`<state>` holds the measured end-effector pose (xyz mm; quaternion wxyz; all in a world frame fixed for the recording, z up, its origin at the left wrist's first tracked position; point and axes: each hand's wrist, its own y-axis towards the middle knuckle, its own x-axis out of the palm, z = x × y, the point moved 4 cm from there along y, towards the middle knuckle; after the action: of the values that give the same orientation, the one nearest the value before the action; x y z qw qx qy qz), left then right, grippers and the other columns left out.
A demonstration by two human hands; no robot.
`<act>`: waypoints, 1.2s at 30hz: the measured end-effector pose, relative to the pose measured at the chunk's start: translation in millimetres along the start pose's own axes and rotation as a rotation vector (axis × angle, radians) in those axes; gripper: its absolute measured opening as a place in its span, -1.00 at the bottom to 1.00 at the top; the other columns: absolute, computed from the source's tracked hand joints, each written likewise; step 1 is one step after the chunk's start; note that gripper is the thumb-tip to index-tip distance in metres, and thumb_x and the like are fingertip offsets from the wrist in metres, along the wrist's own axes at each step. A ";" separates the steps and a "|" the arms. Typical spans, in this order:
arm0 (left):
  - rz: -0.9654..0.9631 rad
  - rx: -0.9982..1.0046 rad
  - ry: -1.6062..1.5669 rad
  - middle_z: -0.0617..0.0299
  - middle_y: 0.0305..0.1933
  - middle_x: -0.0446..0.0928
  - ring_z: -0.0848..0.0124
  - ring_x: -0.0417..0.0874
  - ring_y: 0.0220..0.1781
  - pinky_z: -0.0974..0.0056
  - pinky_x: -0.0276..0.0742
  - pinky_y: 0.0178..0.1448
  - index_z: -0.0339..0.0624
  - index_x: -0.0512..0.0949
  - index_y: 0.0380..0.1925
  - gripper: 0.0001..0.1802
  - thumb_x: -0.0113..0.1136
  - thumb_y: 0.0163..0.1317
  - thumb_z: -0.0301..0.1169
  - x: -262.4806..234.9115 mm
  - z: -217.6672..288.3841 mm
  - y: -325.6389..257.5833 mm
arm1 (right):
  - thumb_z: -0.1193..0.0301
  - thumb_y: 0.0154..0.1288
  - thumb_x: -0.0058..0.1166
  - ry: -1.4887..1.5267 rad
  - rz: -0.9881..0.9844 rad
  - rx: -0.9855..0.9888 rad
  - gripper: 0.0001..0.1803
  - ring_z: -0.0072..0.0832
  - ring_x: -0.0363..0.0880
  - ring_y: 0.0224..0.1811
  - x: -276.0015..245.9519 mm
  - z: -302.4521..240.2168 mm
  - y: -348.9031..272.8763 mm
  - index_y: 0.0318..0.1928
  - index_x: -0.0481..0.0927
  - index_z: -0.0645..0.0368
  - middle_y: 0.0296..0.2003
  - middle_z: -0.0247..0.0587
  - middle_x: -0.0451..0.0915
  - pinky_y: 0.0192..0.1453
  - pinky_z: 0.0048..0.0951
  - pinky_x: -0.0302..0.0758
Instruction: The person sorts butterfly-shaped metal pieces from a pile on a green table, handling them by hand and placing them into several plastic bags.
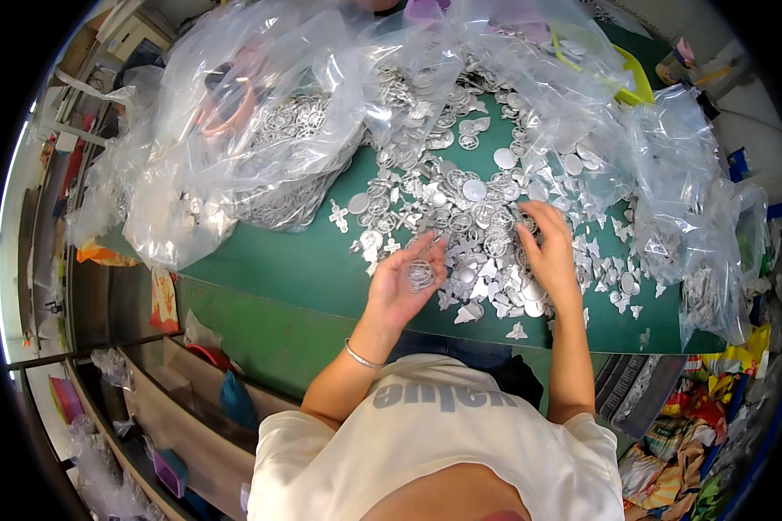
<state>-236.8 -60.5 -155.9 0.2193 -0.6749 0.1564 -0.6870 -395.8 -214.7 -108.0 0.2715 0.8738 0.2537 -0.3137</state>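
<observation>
Two hands work over a green table (304,260) strewn with small silver metal pieces. The left hand (404,282) is held palm up just over the near edge of the table, fingers loosely curled, cradling a small cluster of round silver rings (421,275) in the palm; a thin silver bracelet (361,356) circles that wrist. The right hand (547,247) lies palm down on the loose heap of silver pieces (469,204) toward the middle of the table, fingers spread and bent into the pile; whether it pinches any single piece cannot be told. The heap comprises round medallions, discs and small winged and cross-shaped cut-outs, thinning toward the near edge. Clear plastic bags (235,130) holding more silver rings occupy the far left of the table, and further clear bags (686,217) lie along the right edge.
</observation>
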 end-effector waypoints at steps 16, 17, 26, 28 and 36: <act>-0.019 -0.080 -0.030 0.38 -0.61 0.17 0.63 0.12 -0.68 0.53 0.02 -0.67 -0.23 0.46 -0.26 -0.83 -0.08 0.33 -0.38 -30.4 -22.9 -19.8 | 0.57 -0.04 0.08 -0.186 -0.083 -0.325 -0.66 -0.16 0.31 0.15 64.2 -57.7 -2.7 -0.15 0.53 0.15 -0.04 -0.17 0.46 0.25 -0.05 0.11; -0.021 -0.084 -0.018 0.39 -0.64 0.14 0.64 0.10 -0.69 0.53 -0.01 -0.68 -0.23 0.46 -0.24 -0.82 -0.10 0.34 -0.38 -31.2 -23.6 -21.5 | 0.57 -0.03 0.06 -0.301 -0.140 -0.402 -0.67 -0.17 0.29 0.17 73.5 -61.4 -1.8 -0.15 0.54 0.13 -0.03 -0.20 0.46 0.26 -0.01 0.08; -0.079 -0.055 0.019 0.37 -0.64 0.15 0.61 0.11 -0.68 0.50 0.03 -0.64 -0.24 0.45 -0.23 -0.83 -0.09 0.33 -0.39 -35.8 -17.4 -32.2 | 0.55 0.06 0.13 0.191 -0.029 -0.208 -0.84 -0.39 0.49 -0.10 53.7 -40.1 14.4 -0.28 0.61 0.18 -0.25 -0.28 0.56 0.11 -0.23 0.27; -0.097 -0.068 0.009 0.35 -0.62 0.18 0.60 0.13 -0.67 0.49 0.05 -0.63 -0.25 0.43 -0.20 -0.83 -0.07 0.31 -0.40 -34.5 -19.1 -29.2 | 0.53 0.11 0.14 0.512 0.004 0.052 -0.86 -0.48 0.54 -0.23 38.6 -22.2 14.3 -0.27 0.63 0.22 -0.32 -0.25 0.58 -0.06 -0.41 0.42; -0.082 -0.058 -0.062 0.31 -0.50 0.20 0.53 0.18 -0.55 0.44 0.15 -0.52 -0.26 0.39 -0.13 -0.81 -0.07 0.29 -0.45 -39.0 -21.8 -22.4 | 0.41 0.25 0.09 0.933 0.482 0.491 -0.77 -0.53 0.56 -0.47 -65.4 44.7 -51.4 -0.23 0.59 0.38 -0.38 -0.18 0.60 -0.34 -0.51 0.52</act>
<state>-260.8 -23.2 -178.8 0.1762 -0.7078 0.1416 -0.6693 -489.8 -223.7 -108.6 -0.0158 0.9901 0.0603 0.1257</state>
